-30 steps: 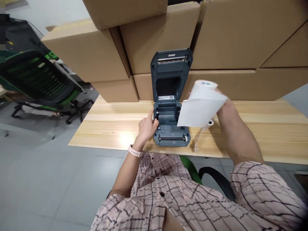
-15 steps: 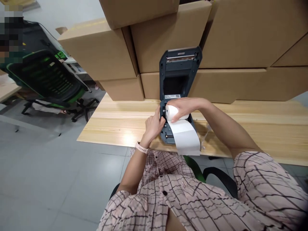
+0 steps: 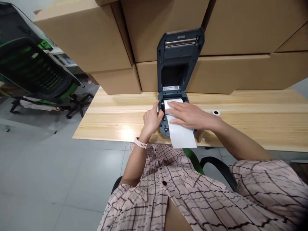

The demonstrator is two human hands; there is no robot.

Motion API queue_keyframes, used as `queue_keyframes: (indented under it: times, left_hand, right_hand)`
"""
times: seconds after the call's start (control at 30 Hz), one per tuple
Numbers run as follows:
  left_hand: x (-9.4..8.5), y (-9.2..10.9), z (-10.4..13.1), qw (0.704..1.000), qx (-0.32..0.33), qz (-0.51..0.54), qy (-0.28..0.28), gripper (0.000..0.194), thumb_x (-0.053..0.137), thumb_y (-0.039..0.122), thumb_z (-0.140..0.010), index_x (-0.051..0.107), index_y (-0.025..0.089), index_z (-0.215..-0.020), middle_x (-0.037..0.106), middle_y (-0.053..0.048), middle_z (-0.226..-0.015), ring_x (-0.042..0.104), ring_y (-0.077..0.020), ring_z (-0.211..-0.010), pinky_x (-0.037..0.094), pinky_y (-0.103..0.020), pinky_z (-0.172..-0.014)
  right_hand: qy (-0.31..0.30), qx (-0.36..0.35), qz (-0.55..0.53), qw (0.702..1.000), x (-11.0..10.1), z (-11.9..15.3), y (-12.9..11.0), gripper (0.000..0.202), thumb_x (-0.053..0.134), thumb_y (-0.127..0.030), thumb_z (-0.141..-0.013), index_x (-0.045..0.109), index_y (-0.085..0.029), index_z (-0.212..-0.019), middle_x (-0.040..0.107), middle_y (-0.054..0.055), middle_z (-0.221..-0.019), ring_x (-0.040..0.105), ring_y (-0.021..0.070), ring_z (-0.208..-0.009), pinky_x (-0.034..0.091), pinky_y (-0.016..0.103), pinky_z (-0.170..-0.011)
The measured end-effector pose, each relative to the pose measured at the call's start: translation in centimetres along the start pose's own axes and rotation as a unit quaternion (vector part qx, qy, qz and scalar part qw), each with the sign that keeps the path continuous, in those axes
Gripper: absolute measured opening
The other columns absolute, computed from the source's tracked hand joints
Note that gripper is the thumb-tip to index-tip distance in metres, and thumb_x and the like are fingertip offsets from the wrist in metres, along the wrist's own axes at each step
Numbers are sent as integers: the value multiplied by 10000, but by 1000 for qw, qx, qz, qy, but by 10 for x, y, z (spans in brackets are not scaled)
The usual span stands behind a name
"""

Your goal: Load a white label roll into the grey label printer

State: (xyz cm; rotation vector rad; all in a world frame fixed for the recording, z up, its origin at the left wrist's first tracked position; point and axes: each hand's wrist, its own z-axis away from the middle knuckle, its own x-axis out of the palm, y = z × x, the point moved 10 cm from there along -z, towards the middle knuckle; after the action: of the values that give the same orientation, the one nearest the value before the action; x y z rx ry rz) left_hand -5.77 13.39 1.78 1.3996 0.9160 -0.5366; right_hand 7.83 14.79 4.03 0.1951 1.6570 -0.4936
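Note:
A dark grey label printer (image 3: 160,127) stands on the wooden table with its lid (image 3: 179,57) tilted up. Inside it sits a white label roll (image 3: 178,100), and a paper strip (image 3: 184,138) runs from it over the front edge. My left hand (image 3: 151,119) grips the printer's left side by the black roll holder, thumb and forefinger at its rim, the other fingers curled. Flat across the roll and the strip's upper part lies my right hand (image 3: 189,115), fingers spread. It hides the roll's right end.
A small white roll (image 3: 216,113) with a black core lies on the table (image 3: 260,122) right of the printer. Cardboard boxes (image 3: 235,35) are stacked behind it. At the left stands a black and green office chair (image 3: 36,70).
The roll has gone down into the printer. My right hand has loosened from around it and now rests flat on top. The left hand stays at the printer's side; the view has tilted down.

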Motion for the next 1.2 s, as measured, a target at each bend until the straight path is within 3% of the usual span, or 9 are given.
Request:
queue_keyframes:
  times: [0.13,0.27,0.37,0.6,0.77,0.97,1.1,1.2]
  left_hand:
    - [-3,3,1,1000,-5,3,-6,574,481,288,-991,539,225,-1559,792,-62,-854,714,-262,-872,493,-389,-842]
    - [-2,1,2,1000,-23,7,-17,581,479,297,-995,525,234,-1571,791,-60,-881,715,-265,-892,483,-392,-851]
    - [0,-3,3,999,-29,29,-12,579,476,322,-1003,520,246,-1576,795,-62,-906,719,-265,-907,487,-394,-858]
    - [6,-11,2,993,-22,119,6,577,508,335,-992,525,243,-1561,767,-108,-1299,728,-251,-1037,525,-400,-927]
    - [14,-16,-2,984,-1,179,13,568,522,296,-986,520,254,-1552,710,-117,-1423,724,-233,-1071,560,-410,-971]
    - [23,-17,-6,974,53,219,23,573,478,259,-1021,463,275,-1594,607,-130,-1571,677,-223,-1265,575,-417,-1042]
    - [28,-18,-8,970,50,238,3,578,455,274,-1042,417,250,-1619,574,-145,-1604,669,-209,-1295,557,-401,-1087]
    - [21,-15,-3,975,53,215,16,564,456,316,-1053,424,226,-1609,559,-155,-1619,617,-243,-1395,510,-450,-1166]
  right_hand:
    - [34,24,24,999,12,40,-33,664,366,-600,-1096,546,-155,-1554,493,219,-1652,523,385,-1504,507,584,-1172]
    - [109,81,43,990,18,50,-50,676,398,-592,-1088,534,-126,-1559,458,241,-1668,444,375,-1566,424,608,-1252]
    - [136,98,47,985,23,52,-55,687,419,-603,-1077,531,-129,-1561,464,221,-1672,413,375,-1584,435,602,-1246]
    - [160,89,57,981,21,57,-57,662,380,-615,-1080,598,-148,-1496,531,192,-1631,471,360,-1540,508,564,-1165]
    - [155,87,68,982,20,54,-59,638,417,-620,-1066,605,-185,-1493,535,197,-1624,500,384,-1505,535,583,-1100]
    - [146,96,53,983,24,53,-58,612,529,-641,-1028,564,-297,-1533,500,142,-1664,450,375,-1546,510,599,-1119]
    - [143,95,51,984,24,54,-57,626,541,-645,-1021,564,-287,-1534,498,150,-1664,451,389,-1541,505,595,-1121]
    - [140,91,51,985,24,53,-58,656,539,-657,-1015,560,-265,-1541,491,170,-1664,454,408,-1532,511,606,-1106]
